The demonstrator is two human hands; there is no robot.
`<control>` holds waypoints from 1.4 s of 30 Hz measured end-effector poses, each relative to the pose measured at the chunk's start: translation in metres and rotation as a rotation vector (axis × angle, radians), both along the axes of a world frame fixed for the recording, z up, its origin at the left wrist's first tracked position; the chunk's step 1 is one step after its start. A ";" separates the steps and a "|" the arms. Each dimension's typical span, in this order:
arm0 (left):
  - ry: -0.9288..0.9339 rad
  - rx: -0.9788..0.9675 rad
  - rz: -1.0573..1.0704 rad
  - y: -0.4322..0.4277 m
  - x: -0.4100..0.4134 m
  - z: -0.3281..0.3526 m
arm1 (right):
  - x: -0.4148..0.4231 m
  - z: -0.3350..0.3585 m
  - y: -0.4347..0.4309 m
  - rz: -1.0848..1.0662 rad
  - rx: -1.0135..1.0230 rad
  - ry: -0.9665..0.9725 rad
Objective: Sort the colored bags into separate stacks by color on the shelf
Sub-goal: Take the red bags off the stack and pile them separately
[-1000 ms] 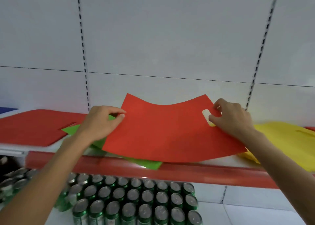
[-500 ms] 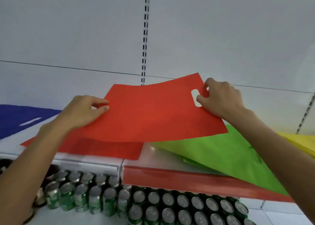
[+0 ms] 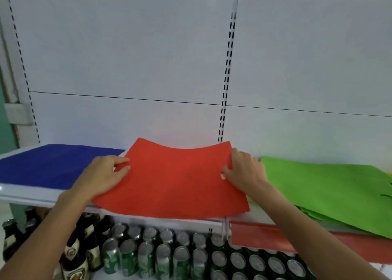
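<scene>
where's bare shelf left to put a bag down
Only slivers: the front strip of shelf before the blue bags, and a narrow gap between red bag and green bags, taken by the right hand. Otherwise bags crowd it.

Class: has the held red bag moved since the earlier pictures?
Yes. The red bag went left: earlier it covered the green bags, right of the slotted upright; now it is beside them, left of that upright.

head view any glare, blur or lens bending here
In the head view, a small glare spot sits high on the white back panel; the left slotted upright leans and bows, a wide-angle effect; the cans and the green bags look soft; the red bag held by the left hand and right hand is crisper.
</scene>
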State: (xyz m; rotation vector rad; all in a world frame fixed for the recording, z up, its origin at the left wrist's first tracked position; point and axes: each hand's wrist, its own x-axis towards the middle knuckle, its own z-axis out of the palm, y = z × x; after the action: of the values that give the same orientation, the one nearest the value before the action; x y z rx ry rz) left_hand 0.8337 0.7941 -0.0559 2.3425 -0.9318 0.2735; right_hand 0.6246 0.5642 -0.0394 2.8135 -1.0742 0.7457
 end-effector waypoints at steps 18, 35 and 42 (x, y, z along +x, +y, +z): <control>-0.019 0.159 -0.104 -0.008 0.040 -0.005 | 0.024 -0.015 0.005 -0.132 0.041 0.043; -0.222 -0.045 -0.527 -0.200 -0.266 0.023 | -0.298 0.006 -0.120 -0.374 -0.087 -0.185; -0.219 -0.103 -0.567 -0.291 -0.434 0.023 | -0.460 0.023 -0.225 -0.425 -0.085 -0.097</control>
State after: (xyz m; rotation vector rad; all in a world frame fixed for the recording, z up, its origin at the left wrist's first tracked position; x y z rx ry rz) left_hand 0.3995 0.5031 -0.0330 1.8817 -1.5965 0.3359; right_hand 0.1647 0.3391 -0.0164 2.3748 -1.5438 0.8575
